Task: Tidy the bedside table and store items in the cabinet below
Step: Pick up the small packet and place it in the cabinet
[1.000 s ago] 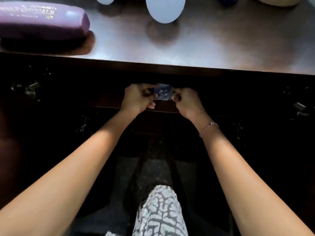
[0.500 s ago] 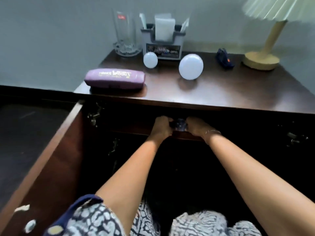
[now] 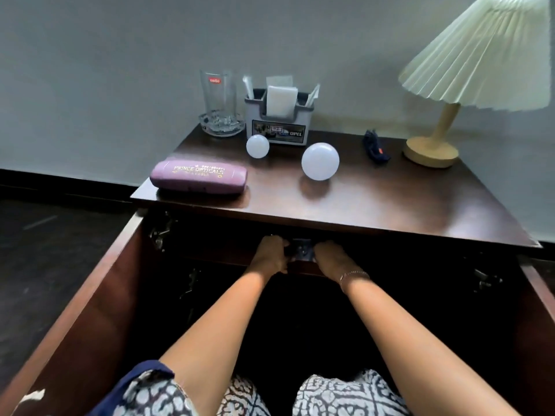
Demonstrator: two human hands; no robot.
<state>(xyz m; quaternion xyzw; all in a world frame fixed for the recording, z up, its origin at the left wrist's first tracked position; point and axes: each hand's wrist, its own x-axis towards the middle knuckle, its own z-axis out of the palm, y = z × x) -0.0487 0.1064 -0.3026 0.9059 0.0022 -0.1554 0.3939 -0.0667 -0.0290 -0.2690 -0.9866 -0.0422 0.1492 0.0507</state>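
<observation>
Both my hands reach into the open dark cabinet under the bedside table (image 3: pixel 375 205). My left hand (image 3: pixel 270 255) and my right hand (image 3: pixel 330 259) together pinch a small dark blue-grey item (image 3: pixel 301 250) just above the cabinet's shelf edge; the item is mostly hidden and dim. On the tabletop lie a purple glasses case (image 3: pixel 198 177), a small white ball (image 3: pixel 257 146), a larger white ball (image 3: pixel 320 161) and a small dark blue object (image 3: pixel 374 145).
The left cabinet door (image 3: pixel 90 310) and the right cabinet door (image 3: pixel 537 295) stand open. At the back of the table are a glass (image 3: pixel 219 97) on an ashtray, a grey tissue holder (image 3: pixel 279 121) and a lamp (image 3: pixel 441 136) at the right. My knees fill the bottom.
The view has pulled back and tilted up, so the whole tabletop shows. My hands stay together on the small item inside the cabinet.
</observation>
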